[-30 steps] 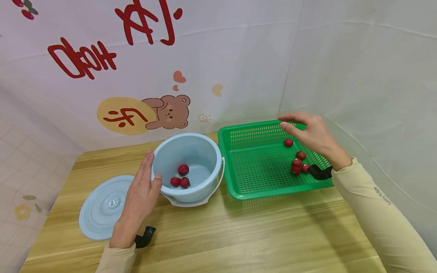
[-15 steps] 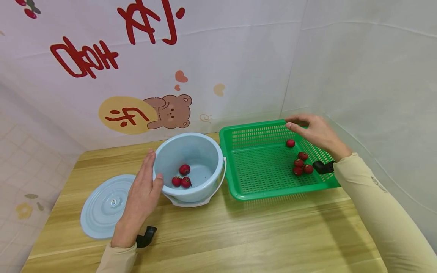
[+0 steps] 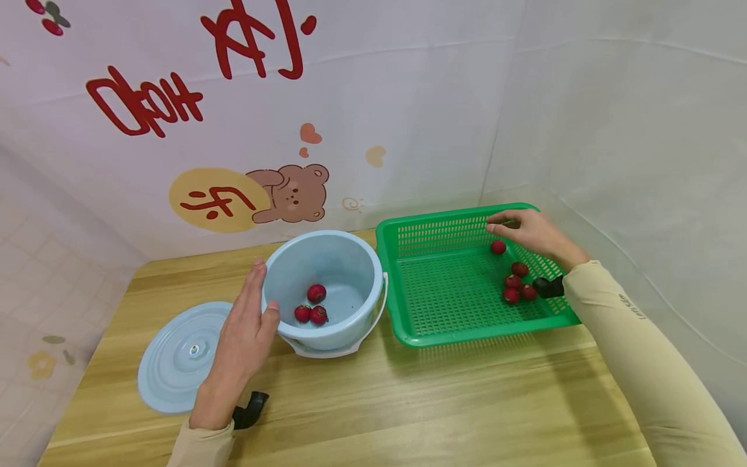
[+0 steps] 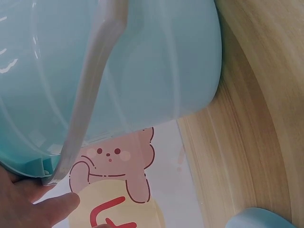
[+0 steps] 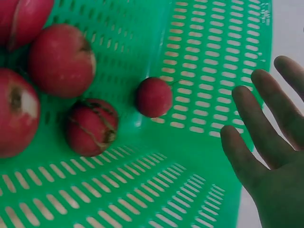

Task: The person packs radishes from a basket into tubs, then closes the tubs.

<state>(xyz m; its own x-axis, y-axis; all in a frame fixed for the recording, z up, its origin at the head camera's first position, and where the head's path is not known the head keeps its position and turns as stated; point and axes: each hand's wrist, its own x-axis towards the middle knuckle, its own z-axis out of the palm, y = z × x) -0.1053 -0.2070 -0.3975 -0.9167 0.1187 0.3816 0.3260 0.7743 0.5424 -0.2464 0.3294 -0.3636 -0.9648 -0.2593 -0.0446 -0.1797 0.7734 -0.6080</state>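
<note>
My left hand [image 3: 242, 344] rests with straight fingers against the left rim of a light blue bucket [image 3: 335, 336]. Inside the bucket lie 3 red radishes [image 3: 317, 294]. In the left wrist view, its fingertips show beside the bucket's white handle [image 4: 88, 90]. My right hand [image 3: 535, 232] hovers over the far right corner of a green perforated basket [image 3: 443, 285], fingers spread and holding nothing. A lone radish [image 5: 154, 97] lies near that corner, apart from the fingertips. Nearer the front right, several more radishes [image 5: 61, 61] cluster on the basket floor.
A round light blue lid [image 3: 169, 370] lies on the wooden table [image 3: 408, 408] left of the bucket, partly behind my left hand. The basket stands right beside the bucket. A white printed curtain [image 3: 408, 117] hangs close behind both.
My right hand has shifted a little right and lowered toward the basket's far right corner, its fingertips nearer the lone radish. My left hand has stayed at the bucket rim.
</note>
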